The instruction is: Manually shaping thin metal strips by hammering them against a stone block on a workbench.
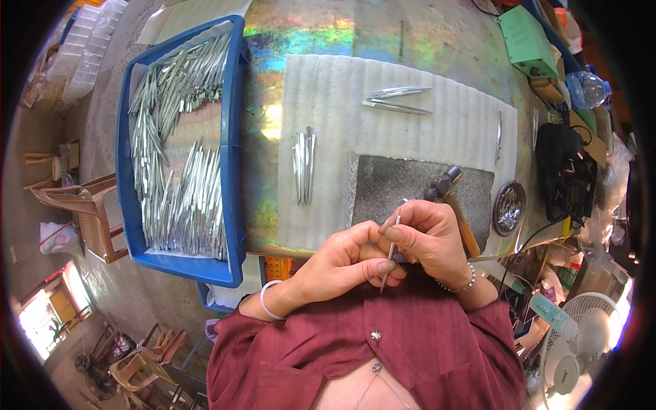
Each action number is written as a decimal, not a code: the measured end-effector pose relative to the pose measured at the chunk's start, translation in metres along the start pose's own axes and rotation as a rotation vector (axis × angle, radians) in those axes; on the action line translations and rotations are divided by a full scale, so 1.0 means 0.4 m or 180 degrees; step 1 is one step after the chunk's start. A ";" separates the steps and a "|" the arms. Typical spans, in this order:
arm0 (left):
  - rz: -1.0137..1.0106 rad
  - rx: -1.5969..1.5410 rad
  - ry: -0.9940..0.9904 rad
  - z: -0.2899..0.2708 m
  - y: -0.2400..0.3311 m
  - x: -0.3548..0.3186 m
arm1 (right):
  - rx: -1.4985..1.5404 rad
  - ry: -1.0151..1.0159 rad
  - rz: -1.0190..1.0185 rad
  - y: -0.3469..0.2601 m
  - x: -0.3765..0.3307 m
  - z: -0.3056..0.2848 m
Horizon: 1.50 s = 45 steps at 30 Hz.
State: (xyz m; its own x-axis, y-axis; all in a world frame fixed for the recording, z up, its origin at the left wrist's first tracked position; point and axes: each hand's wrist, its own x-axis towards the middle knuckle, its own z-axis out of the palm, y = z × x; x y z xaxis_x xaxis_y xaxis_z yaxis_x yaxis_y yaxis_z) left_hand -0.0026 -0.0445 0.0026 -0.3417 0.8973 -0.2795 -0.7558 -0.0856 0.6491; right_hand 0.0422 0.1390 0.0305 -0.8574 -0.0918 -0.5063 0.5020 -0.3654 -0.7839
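My left hand (342, 261) and my right hand (432, 236) are closed together in front of my chest. Between them they pinch a slim silver metal piece (391, 251), tilted nearly lengthwise to me; the fingers cover part of it. Just beyond my hands lies a dark textured pad (389, 181). On it, beside my right hand, rests a hammer (444, 183) with a dark head and wooden handle. Several similar slim metal pieces (303, 167) lie on the white foam sheet (328, 102) to the left. More slim pieces (398, 100) are at its far side, and one strip (499, 137) lies near its right edge.
A blue tray (238, 157) filled with many slim metal pieces stands at the left. Right of the pad is a round dish (519, 212) of small metal parts. Further right are a black bag-like item (560, 171), a green box (527, 44), a plastic bottle (588, 89) and a fan (574, 348).
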 end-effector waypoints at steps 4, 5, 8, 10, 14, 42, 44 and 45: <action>-0.0136 -0.0119 -0.0004 -0.001 0.008 0.004 | 0.0007 0.0043 0.0067 0.001 0.005 -0.002; -0.0163 -0.0188 0.0015 0.000 0.008 0.005 | -0.0042 0.0054 0.0084 -0.001 0.005 -0.001; -0.0196 -0.0152 0.0038 0.000 0.010 0.007 | -0.0063 0.0094 0.0090 -0.004 0.003 0.002; -0.0154 -0.0117 0.0046 -0.003 0.002 0.008 | -0.0024 0.0099 0.0079 -0.004 0.003 0.003; -0.0141 -0.0059 0.0069 -0.003 0.001 0.006 | 0.0037 0.0053 0.0044 -0.007 0.003 0.007; 0.1475 0.4340 0.3478 -0.194 0.087 0.090 | -0.2217 0.0574 -0.1491 -0.006 -0.090 -0.083; 0.1124 0.4493 0.3631 -0.197 0.088 0.099 | -0.2393 0.0720 -0.1595 0.000 -0.099 -0.096; 0.1113 0.4513 0.3604 -0.199 0.086 0.099 | -0.2373 0.0742 -0.1589 0.004 -0.105 -0.103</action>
State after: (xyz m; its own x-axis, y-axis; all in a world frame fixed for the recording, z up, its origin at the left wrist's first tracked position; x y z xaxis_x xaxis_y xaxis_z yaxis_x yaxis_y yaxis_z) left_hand -0.0865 -0.0464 -0.0425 -0.9788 0.1852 0.0875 0.1975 0.7400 0.6429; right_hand 0.0836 0.1804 0.0358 -0.9900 0.1341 -0.0440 0.0930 0.3851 -0.9182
